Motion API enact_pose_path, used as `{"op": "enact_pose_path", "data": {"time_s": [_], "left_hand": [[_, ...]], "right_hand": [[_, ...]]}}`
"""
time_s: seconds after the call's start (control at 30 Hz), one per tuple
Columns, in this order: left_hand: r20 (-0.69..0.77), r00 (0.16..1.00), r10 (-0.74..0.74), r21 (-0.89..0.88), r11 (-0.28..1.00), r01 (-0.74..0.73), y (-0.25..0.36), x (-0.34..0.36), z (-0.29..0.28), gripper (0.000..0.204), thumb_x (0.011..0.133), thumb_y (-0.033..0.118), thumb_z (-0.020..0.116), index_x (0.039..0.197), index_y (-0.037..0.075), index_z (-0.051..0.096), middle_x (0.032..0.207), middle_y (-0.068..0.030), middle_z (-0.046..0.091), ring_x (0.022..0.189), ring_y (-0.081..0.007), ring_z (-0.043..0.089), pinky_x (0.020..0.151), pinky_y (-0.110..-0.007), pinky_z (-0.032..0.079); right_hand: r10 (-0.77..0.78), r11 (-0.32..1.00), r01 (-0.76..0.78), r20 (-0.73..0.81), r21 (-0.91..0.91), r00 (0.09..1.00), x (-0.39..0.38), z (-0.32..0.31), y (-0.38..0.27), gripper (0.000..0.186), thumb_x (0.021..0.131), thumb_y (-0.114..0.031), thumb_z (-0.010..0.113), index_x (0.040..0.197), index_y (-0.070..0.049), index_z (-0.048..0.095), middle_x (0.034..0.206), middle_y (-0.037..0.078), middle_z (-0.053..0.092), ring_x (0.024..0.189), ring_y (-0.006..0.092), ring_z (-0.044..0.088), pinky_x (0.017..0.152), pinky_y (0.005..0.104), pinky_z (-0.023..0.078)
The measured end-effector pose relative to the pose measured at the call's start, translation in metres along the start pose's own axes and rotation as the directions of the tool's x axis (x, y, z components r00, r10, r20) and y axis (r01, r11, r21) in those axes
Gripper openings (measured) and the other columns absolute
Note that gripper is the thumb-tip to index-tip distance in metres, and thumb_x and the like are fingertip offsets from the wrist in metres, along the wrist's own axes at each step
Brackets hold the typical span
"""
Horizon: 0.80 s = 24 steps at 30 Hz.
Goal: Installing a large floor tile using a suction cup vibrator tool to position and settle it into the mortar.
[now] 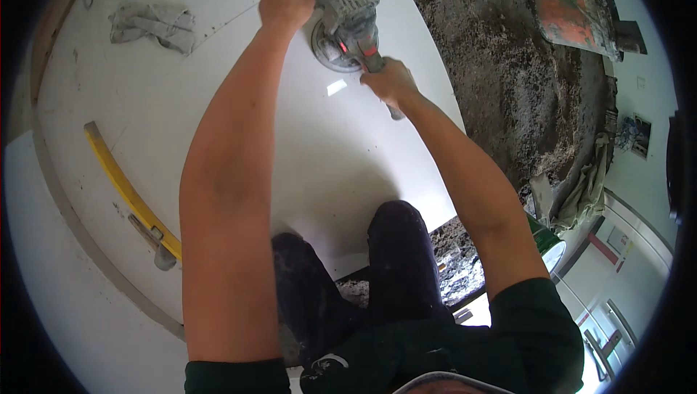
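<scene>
My right hand (390, 82) is closed around the handle of a dusty power tool with a round base (349, 17), which sits on a large white tile (348, 140). My left hand (284, 3) is just left of the tool's head, fingers apart, near or touching it; the exact contact is unclear. A crumpled grey cloth (151, 26) lies on the white surface to the left. Lower left lie a yellow level (116, 165) and a metal tool (156, 245) beside it. My knees are at the tile's near part.
Dark, rough mortar (508, 67) borders the tile on the right, with a dirty orange bucket (563, 13) on it. A green container (544, 245) and crumpled fabric (584, 191) are at the lower right. A raised pale edge (54, 176) runs along the left, and white walls surround the area.
</scene>
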<state>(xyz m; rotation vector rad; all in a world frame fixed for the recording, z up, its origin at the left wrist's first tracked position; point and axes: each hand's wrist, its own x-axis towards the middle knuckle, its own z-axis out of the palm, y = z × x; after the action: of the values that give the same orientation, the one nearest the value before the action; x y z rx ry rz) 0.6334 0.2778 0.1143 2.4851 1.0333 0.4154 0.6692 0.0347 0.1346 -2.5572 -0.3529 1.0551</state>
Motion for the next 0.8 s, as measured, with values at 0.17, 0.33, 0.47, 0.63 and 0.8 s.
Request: {"op": "enact_pose_path", "data": {"time_s": [0.17, 0.33, 0.47, 0.63, 0.8], "left_hand": [[0.628, 0.766, -0.137, 0.045, 0.989, 0.140, 0.035, 0.039, 0.024, 0.069, 0.080, 0.069, 0.062, 0.108, 0.009, 0.076, 0.112, -0.0148, 0.073, 0.106, -0.0310, 0.069, 0.090, -0.043, 0.054], [0.553, 0.829, -0.089, 0.010, 0.995, 0.100, 0.044, 0.038, 0.022, 0.058, 0.082, 0.063, 0.059, 0.097, 0.009, 0.077, 0.104, -0.0139, 0.074, 0.098, -0.0318, 0.071, 0.084, -0.044, 0.055], [0.538, 0.833, -0.129, 0.031, 0.991, 0.133, 0.040, 0.036, 0.021, 0.058, 0.081, 0.062, 0.058, 0.090, 0.008, 0.076, 0.095, -0.0145, 0.075, 0.091, -0.0325, 0.071, 0.080, -0.045, 0.055], [0.523, 0.845, -0.116, -0.003, 0.990, 0.138, 0.044, 0.034, 0.022, 0.059, 0.080, 0.061, 0.055, 0.085, 0.007, 0.075, 0.089, -0.0157, 0.074, 0.086, -0.0344, 0.071, 0.077, -0.046, 0.055], [0.480, 0.872, -0.097, 0.027, 0.995, 0.096, 0.040, 0.033, 0.022, 0.059, 0.080, 0.061, 0.053, 0.083, 0.006, 0.074, 0.087, -0.0174, 0.073, 0.085, -0.0361, 0.070, 0.076, -0.046, 0.055]], "right_hand": [[0.128, 0.992, -0.129, 0.236, -0.009, 0.963, -0.002, -0.010, -0.004, 0.043, 0.073, -0.037, 0.073, 0.096, -0.001, 0.074, 0.093, 0.020, 0.074, 0.090, 0.0343, 0.072, 0.082, 0.0432, 0.055], [0.107, 0.985, -0.145, 0.327, 0.094, 0.939, 0.007, -0.014, 0.006, 0.035, 0.075, -0.031, 0.072, 0.090, 0.001, 0.072, 0.083, 0.017, 0.072, 0.077, 0.0287, 0.070, 0.075, 0.0406, 0.055], [0.039, 0.985, -0.087, 0.304, 0.147, 0.952, 0.003, -0.011, 0.004, 0.035, 0.076, -0.031, 0.074, 0.089, 0.001, 0.070, 0.079, 0.014, 0.070, 0.071, 0.0266, 0.068, 0.069, 0.0391, 0.054], [0.013, 0.983, -0.061, 0.266, 0.175, 0.964, 0.003, -0.005, 0.015, 0.059, 0.078, -0.055, 0.076, 0.090, 0.003, 0.068, 0.078, 0.017, 0.070, 0.072, 0.0299, 0.069, 0.070, 0.0405, 0.055], [-0.114, 0.942, 0.050, 0.174, 0.332, 0.978, 0.003, 0.001, 0.017, 0.089, 0.090, -0.082, 0.041, 0.093, 0.002, 0.070, 0.080, 0.020, 0.070, 0.080, 0.0354, 0.070, 0.078, 0.0440, 0.053]]}}
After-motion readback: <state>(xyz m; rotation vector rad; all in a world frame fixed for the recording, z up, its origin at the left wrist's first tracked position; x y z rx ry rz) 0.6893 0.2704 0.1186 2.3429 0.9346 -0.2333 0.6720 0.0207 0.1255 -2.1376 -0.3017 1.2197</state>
